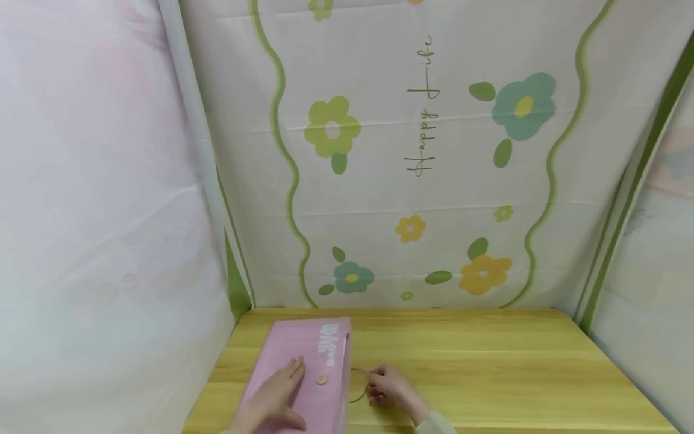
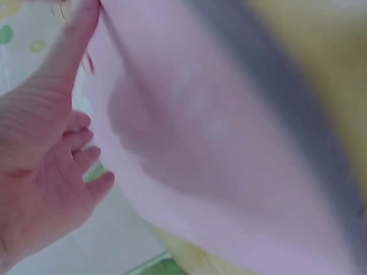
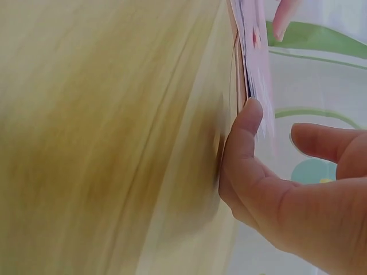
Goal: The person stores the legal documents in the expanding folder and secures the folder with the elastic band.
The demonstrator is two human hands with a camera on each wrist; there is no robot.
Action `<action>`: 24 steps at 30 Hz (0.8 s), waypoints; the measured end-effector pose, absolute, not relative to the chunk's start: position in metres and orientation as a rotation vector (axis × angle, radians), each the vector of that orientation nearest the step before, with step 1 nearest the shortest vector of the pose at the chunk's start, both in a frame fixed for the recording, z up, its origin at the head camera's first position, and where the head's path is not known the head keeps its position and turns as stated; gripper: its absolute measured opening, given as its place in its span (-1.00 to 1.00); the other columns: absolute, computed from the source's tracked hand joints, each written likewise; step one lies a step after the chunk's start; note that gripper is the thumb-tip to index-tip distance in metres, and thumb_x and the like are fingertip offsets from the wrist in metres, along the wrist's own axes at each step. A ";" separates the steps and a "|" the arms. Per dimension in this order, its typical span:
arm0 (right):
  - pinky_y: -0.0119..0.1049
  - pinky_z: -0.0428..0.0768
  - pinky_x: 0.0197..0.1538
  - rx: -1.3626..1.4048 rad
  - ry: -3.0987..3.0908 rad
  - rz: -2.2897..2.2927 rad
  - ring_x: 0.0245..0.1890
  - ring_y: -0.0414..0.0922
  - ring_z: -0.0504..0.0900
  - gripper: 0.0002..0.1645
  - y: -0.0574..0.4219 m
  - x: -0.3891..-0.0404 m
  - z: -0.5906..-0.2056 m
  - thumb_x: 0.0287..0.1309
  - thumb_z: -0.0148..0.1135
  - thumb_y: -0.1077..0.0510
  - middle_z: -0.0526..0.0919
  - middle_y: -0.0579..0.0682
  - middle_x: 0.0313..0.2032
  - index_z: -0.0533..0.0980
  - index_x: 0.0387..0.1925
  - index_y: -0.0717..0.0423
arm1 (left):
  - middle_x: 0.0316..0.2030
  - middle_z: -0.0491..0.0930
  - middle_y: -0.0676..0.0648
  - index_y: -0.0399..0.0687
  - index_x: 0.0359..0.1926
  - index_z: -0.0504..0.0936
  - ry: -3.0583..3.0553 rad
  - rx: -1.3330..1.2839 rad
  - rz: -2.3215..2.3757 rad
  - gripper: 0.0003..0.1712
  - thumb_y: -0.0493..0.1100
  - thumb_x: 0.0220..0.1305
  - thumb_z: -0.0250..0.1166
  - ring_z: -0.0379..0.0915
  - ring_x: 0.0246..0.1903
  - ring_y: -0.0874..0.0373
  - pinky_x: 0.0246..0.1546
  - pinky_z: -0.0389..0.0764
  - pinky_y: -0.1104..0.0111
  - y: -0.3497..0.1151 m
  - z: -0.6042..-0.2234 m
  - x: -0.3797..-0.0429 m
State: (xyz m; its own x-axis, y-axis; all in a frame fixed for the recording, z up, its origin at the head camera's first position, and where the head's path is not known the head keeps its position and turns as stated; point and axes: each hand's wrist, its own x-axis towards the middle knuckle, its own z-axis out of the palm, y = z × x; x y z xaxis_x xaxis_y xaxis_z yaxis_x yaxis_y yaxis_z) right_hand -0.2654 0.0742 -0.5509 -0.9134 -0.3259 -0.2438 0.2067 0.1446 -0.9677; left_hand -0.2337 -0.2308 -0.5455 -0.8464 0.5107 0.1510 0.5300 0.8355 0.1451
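Note:
A pink file folder with white "With Love" lettering and a round button lies at the left of the table. My left hand rests on its cover with fingers extended. In the left wrist view, the folder's pink surface is close and blurred. A thin cord loop comes out from the folder's right edge. Its outer end meets the curled fingers of my right hand, just above the table. The right wrist view has the cord running along the folder's edge, with my right thumb apart from the fingers.
The wooden table extends to the right of the folder. Behind it hangs a white cloth with printed flowers and "Happy Life". White cloth panels also stand at both sides.

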 end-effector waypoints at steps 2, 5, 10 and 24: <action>-0.42 0.66 -0.38 -0.123 2.038 -1.811 -0.50 -0.24 0.53 -0.63 0.072 -0.265 -0.552 0.28 0.04 0.23 0.55 -0.02 -0.46 0.39 -0.06 0.53 | 0.36 0.30 -0.46 -0.49 0.34 0.31 -2.935 -0.855 -0.308 0.41 0.36 -0.42 0.58 0.29 0.33 -0.35 0.30 0.39 -0.14 -0.238 -0.544 -0.240; -0.44 0.64 -0.41 -0.126 2.053 -1.792 -0.53 -0.25 0.51 -0.66 0.068 -0.266 -0.553 0.26 0.04 0.24 0.53 -0.05 -0.49 0.41 -0.10 0.51 | 0.37 0.27 -0.48 -0.50 0.35 0.29 -2.976 -0.886 -0.360 0.40 0.31 -0.42 0.61 0.25 0.35 -0.37 0.33 0.34 -0.16 -0.245 -0.544 -0.247; -0.44 0.58 -0.42 -0.192 2.098 -1.764 -0.51 -0.24 0.48 -0.65 0.063 -0.268 -0.553 0.27 0.07 0.21 0.52 -0.08 -0.46 0.46 -0.11 0.49 | 0.39 0.25 -0.46 -0.45 0.37 0.28 -2.989 -0.945 -0.369 0.41 0.30 -0.43 0.60 0.23 0.35 -0.38 0.30 0.33 -0.22 -0.248 -0.546 -0.252; -0.16 0.72 0.01 -0.412 2.042 -1.842 -0.12 -0.05 0.71 -0.61 0.055 -0.277 -0.549 0.27 0.01 0.35 0.62 0.46 -0.06 0.43 0.01 0.64 | 0.40 0.29 -0.38 -0.38 0.39 0.30 -2.991 -0.968 -0.335 0.38 0.35 -0.39 0.58 0.23 0.38 -0.31 0.34 0.31 -0.20 -0.242 -0.550 -0.263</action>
State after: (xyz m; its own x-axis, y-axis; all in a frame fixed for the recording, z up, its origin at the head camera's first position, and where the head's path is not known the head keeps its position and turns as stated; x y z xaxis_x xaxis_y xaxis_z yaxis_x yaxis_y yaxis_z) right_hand -0.2766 0.0548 -0.5490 -0.8931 -0.4445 -0.0689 0.0229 0.1080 -0.9939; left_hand -0.2630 -0.2420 -0.5498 -0.8124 0.5813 0.0462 0.5771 0.7902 0.2062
